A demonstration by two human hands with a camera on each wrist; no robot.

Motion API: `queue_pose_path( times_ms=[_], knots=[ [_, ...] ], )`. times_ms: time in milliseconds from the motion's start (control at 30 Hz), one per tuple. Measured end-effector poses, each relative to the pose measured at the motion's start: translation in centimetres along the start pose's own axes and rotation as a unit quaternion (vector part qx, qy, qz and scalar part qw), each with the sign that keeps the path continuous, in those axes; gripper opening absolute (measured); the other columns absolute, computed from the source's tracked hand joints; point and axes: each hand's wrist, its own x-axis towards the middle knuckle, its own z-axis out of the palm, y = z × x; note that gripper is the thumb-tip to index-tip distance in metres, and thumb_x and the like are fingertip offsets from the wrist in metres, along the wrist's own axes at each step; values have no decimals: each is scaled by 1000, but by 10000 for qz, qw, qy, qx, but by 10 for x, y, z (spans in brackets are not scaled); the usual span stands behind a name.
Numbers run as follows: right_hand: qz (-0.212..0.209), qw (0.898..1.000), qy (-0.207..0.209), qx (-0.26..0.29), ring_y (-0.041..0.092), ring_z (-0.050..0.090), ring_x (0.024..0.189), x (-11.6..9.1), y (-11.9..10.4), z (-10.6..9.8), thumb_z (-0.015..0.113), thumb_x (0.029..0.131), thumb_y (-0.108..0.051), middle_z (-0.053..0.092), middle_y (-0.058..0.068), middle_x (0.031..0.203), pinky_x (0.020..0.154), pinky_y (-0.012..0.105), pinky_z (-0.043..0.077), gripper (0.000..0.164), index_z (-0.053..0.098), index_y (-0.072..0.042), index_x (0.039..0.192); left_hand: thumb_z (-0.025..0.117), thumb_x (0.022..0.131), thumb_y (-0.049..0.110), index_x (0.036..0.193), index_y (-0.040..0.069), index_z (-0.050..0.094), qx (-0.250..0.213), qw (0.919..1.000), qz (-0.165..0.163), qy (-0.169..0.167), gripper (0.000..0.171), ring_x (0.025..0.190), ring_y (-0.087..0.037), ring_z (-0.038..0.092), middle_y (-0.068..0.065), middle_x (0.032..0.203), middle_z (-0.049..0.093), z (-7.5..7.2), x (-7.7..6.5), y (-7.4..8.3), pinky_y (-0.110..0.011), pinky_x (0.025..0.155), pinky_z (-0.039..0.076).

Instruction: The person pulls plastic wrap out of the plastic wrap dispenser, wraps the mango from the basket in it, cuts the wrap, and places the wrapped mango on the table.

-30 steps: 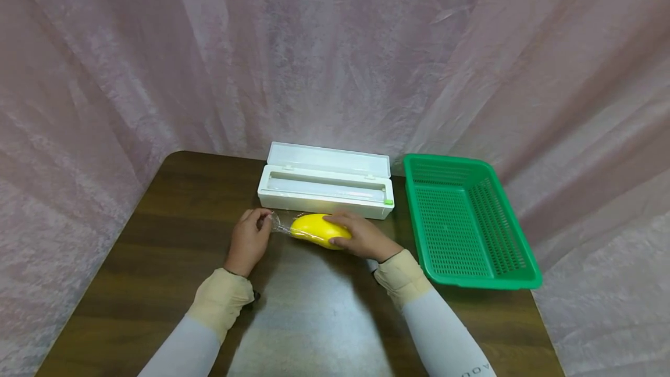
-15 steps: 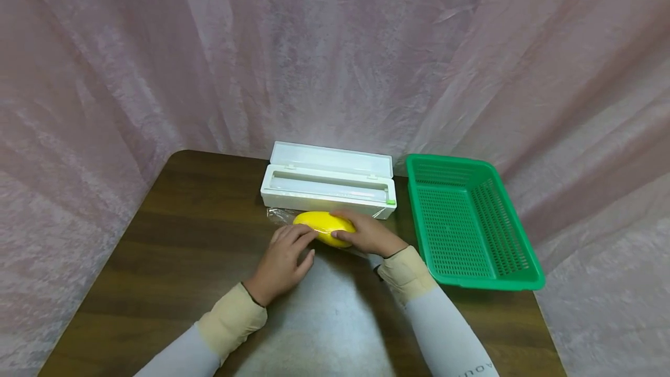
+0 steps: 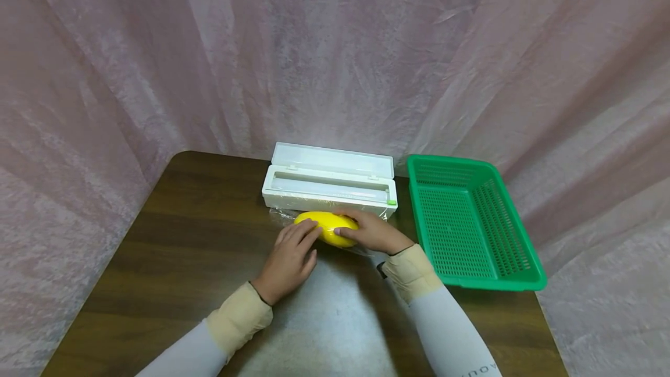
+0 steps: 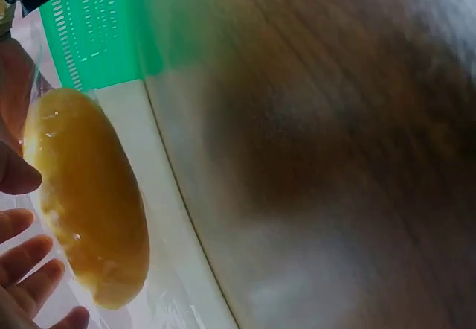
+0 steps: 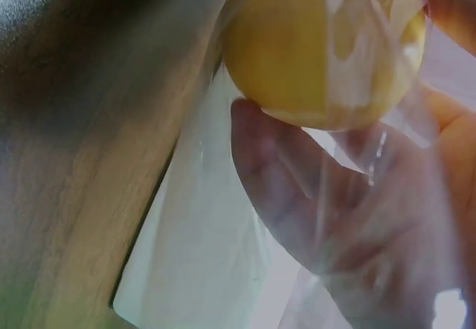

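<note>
A smooth yellow mango (image 3: 327, 220) lies near the table's middle, covered by clear plastic wrap (image 3: 281, 214) that spreads out at its left end. My right hand (image 3: 374, 233) grips the mango's right end, thumb on the near side and fingers on the far side. From the near left, my left hand (image 3: 287, 262) rests its nearly straight fingertips on the mango. The left wrist view has these fingers (image 4: 26, 258) spread beside the mango (image 4: 93, 195). Loose wrap crosses the right hand (image 5: 372, 225) in the right wrist view.
Right behind the mango stands a white wrap dispenser box (image 3: 330, 201), its lid (image 3: 335, 160) raised, a roll inside and a green slider (image 3: 391, 202) at the right end. A green perforated basket (image 3: 421, 237) is at the right on the wooden table (image 3: 173, 249). Pink curtains hang behind.
My left hand has let go of the wrap's left end and moved right onto the mango's near side. My right hand keeps its grip on the mango.
</note>
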Motion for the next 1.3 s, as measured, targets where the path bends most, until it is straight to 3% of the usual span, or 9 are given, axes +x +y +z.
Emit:
queue_pose_path(
  times_ms=[300, 600, 767, 1033, 1300],
  knots=[
    [-120, 9998, -133, 84, 19, 58, 106, 0, -1, -6, 61, 100, -42, 64, 2, 130, 96, 39, 48, 50, 54, -23, 145, 72, 87, 14, 139, 7, 59, 451, 9989, 108, -121, 54, 139, -33, 50, -13, 143, 58, 4, 8, -7, -65, 112, 34],
    [-160, 9997, -135, 140, 21, 57, 118, 0, 3, -10, 56, 101, -42, 60, 2, 140, 103, 45, 46, 48, 52, -25, 146, 72, 90, 24, 149, 6, 46, 1078, 9911, 230, -741, 67, 144, -33, 44, -16, 152, 49, 7, 19, -8, -65, 117, 30],
    [-149, 9993, -163, 302, 22, 57, 120, 1, 3, -12, 55, 102, -39, 59, 2, 142, 104, 45, 45, 46, 53, -25, 145, 78, 86, 28, 152, 8, 42, 1306, 9876, 216, -843, 78, 144, -33, 45, -16, 152, 48, 10, 26, -12, -67, 116, 29],
    [-157, 9987, -224, 421, 21, 57, 118, -1, -1, -16, 51, 104, -38, 57, 2, 145, 102, 44, 46, 44, 53, -25, 145, 83, 83, 26, 154, 11, 41, 1225, 9874, 222, -973, 83, 141, -33, 46, -14, 151, 49, 13, 37, -17, -69, 116, 28],
    [-198, 9998, -32, 14, 22, 57, 122, 0, -2, -14, 47, 104, -47, 58, 3, 145, 105, 46, 46, 51, 49, -25, 150, 83, 83, 15, 150, 15, 45, 1024, 9904, 169, -911, 77, 128, -32, 55, -10, 139, 57, 12, 44, -20, -64, 115, 30]
  ],
)
